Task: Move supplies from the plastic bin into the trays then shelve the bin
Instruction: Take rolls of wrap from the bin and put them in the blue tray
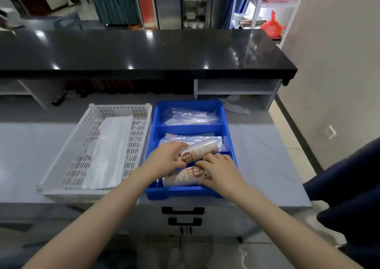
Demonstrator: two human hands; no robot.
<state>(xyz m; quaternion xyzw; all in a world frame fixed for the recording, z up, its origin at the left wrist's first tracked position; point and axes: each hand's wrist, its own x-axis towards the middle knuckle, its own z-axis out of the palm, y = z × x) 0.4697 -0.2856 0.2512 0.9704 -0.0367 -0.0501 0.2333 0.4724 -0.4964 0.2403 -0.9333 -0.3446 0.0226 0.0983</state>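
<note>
A blue tray (225,124) with three compartments stands on the grey counter. Its far and middle compartments hold clear plastic packets (190,117). My left hand (164,156) grips a sleeve of printed paper cups (202,149) lying across the divider above the near compartment. My right hand (221,171) rests on a second cup sleeve (181,178) in the near compartment, fingers curled over its top. To the left sits a white perforated plastic bin (82,137) with a folded clear plastic sheet (109,149) inside.
A glossy black raised counter (144,50) runs behind the work surface, with open cubbies (236,91) beneath it. Two drawer handles (183,215) sit below the front edge. A dark chair (349,196) stands at the right. Metal shelving (265,5) is at the back right.
</note>
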